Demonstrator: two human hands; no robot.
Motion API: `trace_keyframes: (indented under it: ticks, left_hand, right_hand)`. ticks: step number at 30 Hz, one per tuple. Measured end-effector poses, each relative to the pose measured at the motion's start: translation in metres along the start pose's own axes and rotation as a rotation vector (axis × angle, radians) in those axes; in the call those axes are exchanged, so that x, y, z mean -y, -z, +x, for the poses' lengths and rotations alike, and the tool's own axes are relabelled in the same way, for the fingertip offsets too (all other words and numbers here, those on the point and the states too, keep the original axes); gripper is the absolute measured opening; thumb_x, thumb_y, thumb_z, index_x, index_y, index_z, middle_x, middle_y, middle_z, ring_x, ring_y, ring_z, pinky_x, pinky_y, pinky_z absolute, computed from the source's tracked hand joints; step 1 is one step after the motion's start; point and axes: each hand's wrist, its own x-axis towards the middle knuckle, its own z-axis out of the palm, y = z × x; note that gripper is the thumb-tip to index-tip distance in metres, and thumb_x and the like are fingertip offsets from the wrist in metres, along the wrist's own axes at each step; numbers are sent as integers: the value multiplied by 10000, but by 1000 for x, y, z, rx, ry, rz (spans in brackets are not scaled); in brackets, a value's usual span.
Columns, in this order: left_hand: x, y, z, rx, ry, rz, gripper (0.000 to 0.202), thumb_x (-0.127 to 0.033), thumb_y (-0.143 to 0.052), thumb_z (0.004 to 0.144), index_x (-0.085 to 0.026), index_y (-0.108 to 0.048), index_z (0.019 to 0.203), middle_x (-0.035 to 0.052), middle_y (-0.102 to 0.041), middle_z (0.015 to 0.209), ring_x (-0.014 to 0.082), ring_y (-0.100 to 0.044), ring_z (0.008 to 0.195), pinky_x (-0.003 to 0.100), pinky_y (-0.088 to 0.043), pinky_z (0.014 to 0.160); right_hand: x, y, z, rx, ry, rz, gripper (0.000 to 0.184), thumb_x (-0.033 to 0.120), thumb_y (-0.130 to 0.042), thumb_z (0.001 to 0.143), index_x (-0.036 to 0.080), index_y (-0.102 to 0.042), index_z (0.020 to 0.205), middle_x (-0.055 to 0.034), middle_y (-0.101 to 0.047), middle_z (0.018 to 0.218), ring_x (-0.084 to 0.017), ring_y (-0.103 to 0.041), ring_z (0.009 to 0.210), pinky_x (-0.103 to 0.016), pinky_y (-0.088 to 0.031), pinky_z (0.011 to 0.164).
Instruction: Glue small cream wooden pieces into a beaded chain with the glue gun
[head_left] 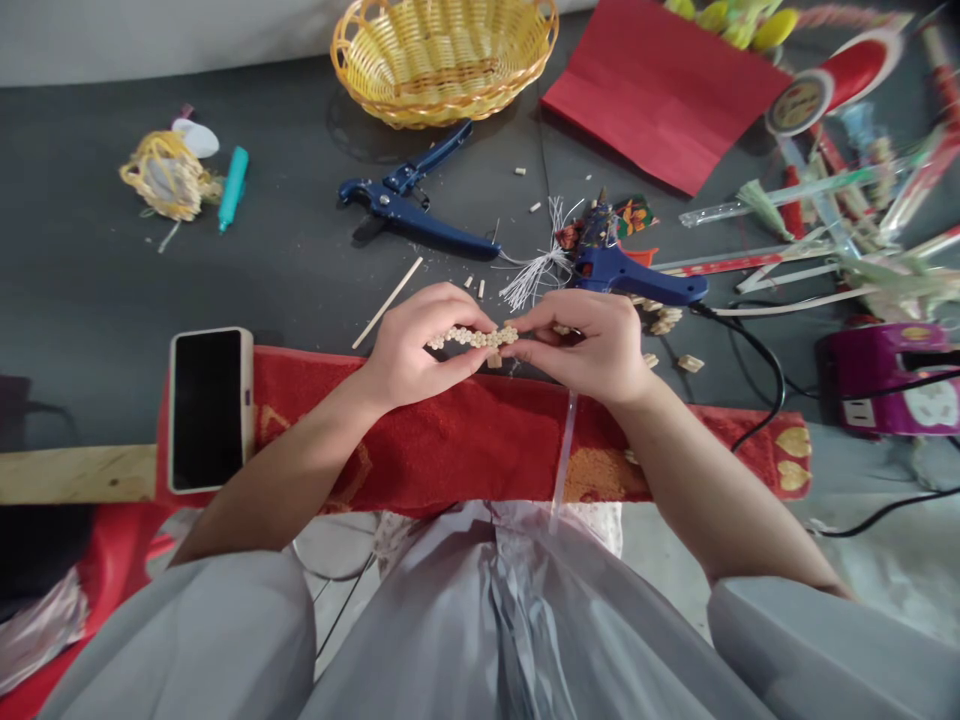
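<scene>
Between my two hands, above the table's front part, is a bumpy cream-coloured strip (472,338) made of many short pieces joined side by side. My left hand (424,345) pinches its left part between thumb and fingers. At the strip's right end my right hand (585,340) is closed, thumb and forefinger on it. A small pale piece (494,360) shows just under the strip, near the right fingertips. Beyond the right hand lies a blue glue gun (637,275), close to its knuckles. Blue cutting pliers (420,215) rest farther off, with short cut bits (481,289) nearby.
A red towel (450,450) covers the table edge, with a phone (211,410) on its left end. At the back stand a yellow basket (442,70) and red paper (660,90). Ribbon spool (836,85), glue sticks and a purple power socket (892,375) crowd the right.
</scene>
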Motion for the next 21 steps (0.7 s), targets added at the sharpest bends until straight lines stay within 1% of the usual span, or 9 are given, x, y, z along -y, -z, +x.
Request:
trace_keyframes:
  ticks: [5, 11, 17, 21]
  left_hand:
    - [0, 0, -1, 2, 13, 15, 75, -243, -689, 835, -180, -700, 873, 29, -740, 873, 131, -685, 794, 250, -555, 737]
    - [0, 1, -1, 21, 53, 44, 122, -303, -682, 846, -188, -704, 881, 30, -749, 885, 138, -685, 792, 268, -560, 744]
    - [0, 0, 0, -5, 4, 13, 73, -245, -694, 842, -179, -693, 874, 29, -742, 870, 129, -682, 798, 248, -552, 742]
    - [0, 1, 0, 13, 25, 28, 98, -275, -689, 851, -183, -696, 883, 33, -745, 887, 134, -681, 796, 259, -555, 746]
  right_hand:
    - [0, 0, 0, -23, 36, 1, 144, 305, -801, 785, 169, -755, 791, 50, -499, 540, -63, -406, 489, -223, -338, 485]
    - [-1, 0, -1, -3, 22, 1, 124, 302, -762, 817, 180, -749, 813, 40, -528, 560, -69, -419, 502, -230, -346, 496]
    - [-1, -1, 0, -23, 46, -3, 121, 287, -771, 808, 168, -749, 803, 37, -537, 557, -68, -431, 503, -227, -342, 493]
    - [-1, -1, -1, -10, 25, -11, 128, 300, -760, 819, 175, -744, 798, 36, -535, 560, -73, -435, 505, -230, -348, 494]
